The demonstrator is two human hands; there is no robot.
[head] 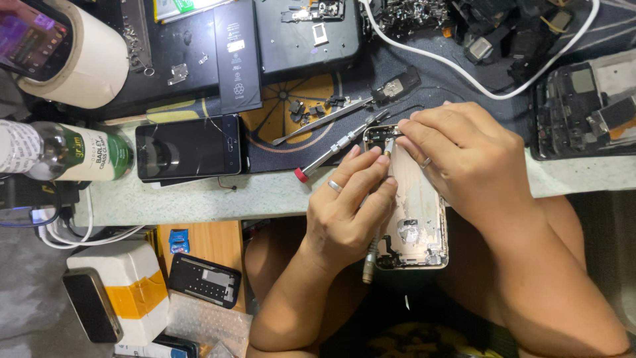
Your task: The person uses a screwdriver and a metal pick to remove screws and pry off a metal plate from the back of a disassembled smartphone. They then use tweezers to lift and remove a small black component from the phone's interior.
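Where fingers meet: one phone housing [417, 212].

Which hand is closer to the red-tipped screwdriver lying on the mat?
The left hand. Its fingertips lie just right of the red-tipped screwdriver, near the shaft. The right hand sits farther right, over the top of the opened phone housing.
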